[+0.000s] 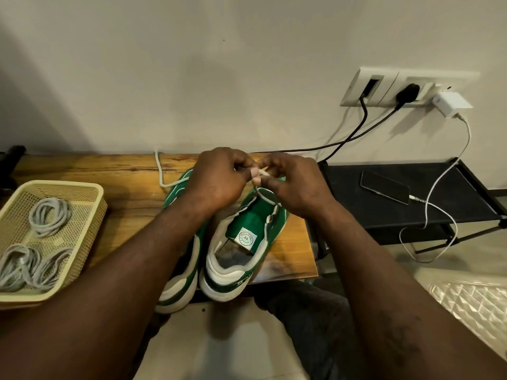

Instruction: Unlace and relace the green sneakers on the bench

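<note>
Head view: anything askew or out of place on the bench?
Both sneakers' heels seem to overhang the bench front edge, left sneaker more than right sneaker. A loose lace trails from the left one to the bench's back edge. Nothing damaged.

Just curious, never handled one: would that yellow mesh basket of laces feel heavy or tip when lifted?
Probably light: the basket is perforated plastic holding only coiled laces. Its wide, low shape suggests it won't tip easily, though it might slide on the smooth bench.
</note>
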Demonstrator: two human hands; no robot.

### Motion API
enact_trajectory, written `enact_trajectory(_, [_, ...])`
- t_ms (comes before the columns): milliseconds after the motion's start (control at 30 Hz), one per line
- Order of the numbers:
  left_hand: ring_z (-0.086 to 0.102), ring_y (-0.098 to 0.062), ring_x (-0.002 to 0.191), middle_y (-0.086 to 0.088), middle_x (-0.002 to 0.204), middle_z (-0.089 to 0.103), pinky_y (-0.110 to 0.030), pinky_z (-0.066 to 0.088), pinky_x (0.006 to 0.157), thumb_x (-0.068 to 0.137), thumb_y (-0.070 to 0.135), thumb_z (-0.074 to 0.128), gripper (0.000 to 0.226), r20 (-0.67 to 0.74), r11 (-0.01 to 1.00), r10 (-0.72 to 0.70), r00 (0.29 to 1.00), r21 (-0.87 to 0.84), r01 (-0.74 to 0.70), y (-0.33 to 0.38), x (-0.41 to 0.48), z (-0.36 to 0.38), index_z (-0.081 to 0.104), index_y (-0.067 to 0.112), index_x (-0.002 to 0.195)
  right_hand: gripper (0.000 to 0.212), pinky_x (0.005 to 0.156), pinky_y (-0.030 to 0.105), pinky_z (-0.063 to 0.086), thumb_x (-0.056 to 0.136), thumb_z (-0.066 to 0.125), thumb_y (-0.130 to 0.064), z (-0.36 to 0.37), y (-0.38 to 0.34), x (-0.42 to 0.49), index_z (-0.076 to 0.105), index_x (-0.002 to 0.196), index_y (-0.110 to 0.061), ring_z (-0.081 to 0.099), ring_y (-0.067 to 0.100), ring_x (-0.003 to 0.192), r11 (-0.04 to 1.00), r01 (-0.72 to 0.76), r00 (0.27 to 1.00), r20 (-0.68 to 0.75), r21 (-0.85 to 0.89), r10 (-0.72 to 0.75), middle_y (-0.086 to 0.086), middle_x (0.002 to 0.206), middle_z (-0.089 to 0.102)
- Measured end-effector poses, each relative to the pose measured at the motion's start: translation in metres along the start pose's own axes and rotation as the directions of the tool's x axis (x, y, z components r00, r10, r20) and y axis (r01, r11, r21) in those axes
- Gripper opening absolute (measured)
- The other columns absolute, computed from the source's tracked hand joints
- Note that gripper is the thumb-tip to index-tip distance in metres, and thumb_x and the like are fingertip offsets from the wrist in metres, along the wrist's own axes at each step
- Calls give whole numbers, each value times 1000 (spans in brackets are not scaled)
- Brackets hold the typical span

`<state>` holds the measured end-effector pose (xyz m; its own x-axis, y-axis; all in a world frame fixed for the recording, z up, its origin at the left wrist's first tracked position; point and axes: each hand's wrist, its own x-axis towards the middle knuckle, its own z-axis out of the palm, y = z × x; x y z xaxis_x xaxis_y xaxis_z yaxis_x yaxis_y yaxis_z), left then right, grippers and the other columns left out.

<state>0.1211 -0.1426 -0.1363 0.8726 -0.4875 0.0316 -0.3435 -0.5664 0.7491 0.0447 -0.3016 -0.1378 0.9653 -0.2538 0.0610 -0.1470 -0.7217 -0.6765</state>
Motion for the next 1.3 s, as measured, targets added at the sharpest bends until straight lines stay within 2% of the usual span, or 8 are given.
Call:
enact_trajectory(133, [71,-11,80,8,87,75,-33,58,75,89,28,82,24,-66,987,-80,995,-148,69,-3,-1,2,77,27,112,8,81,37,61,100,71,-25,-3,5,3,78,101,-22,73,2,74,984,-64,991,-105,164,82,-10,74,77])
enact_trajectory(267, [68,-14,92,8,105,72,-30,52,78,82,43,87,47,249,980,-134,959,178,91,-16,-4,17,66,34,123,12,80,41,62,96,68,-30,-8,21,6,75,91,-23,73,8,75,966,-232,936,-246,112,253,-6,74,76])
enact_trajectory(400, [68,-26,102,-1,111,75,-39,58,87,86,44,78,37,231,900,-71,970,435,-38,-23,-7,34,69,32,121,11,74,41,64,91,65,-21,-15,17,4,73,87,-27,74,10,75,959,-163,866,-433,230,251,-7,77,75])
enact_trajectory(533, [69,-31,93,-6,101,75,-38,57,76,95,43,65,28,157,845,37,987,522,-115,-20,-10,42,71,27,117,17,62,30,58,90,60,-7,-5,11,5,71,87,-20,75,10,68,909,-235,935,-175,345,309,-2,76,77])
enact_trajectory(633, [69,-32,91,-10,101,76,-39,56,75,98,31,61,25,139,831,16,990,549,-90,-20,-9,45,75,26,118,16,69,33,62,82,73,-7,13,21,5,78,81,-22,75,14,71,937,-334,940,107,104,323,-3,78,78])
enact_trajectory(767, [68,-30,105,-6,117,76,-38,56,88,96,22,62,29,168,910,-113,979,413,34,-25,-5,43,78,29,120,17,72,27,57,79,76,-15,28,24,4,76,71,-30,70,10,84,958,-261,956,105,-121,274,-8,84,76])
enact_trajectory(967, [65,-21,103,2,116,74,-33,53,89,95,13,65,24,186,953,-287,940,154,261,-34,-1,44,78,30,105,14,80,34,60,83,74,-17,33,27,4,76,87,-30,69,20,96,952,-216,973,30,-215,227,0,101,77])
enact_trajectory(1300, [67,-13,95,5,106,74,-28,51,81,96,10,70,18,183,934,-346,920,-31,357,-40,0,44,80,23,102,18,71,26,54,88,79,-25,47,38,4,69,76,-34,67,7,87,973,-226,974,5,-54,227,-14,90,70])
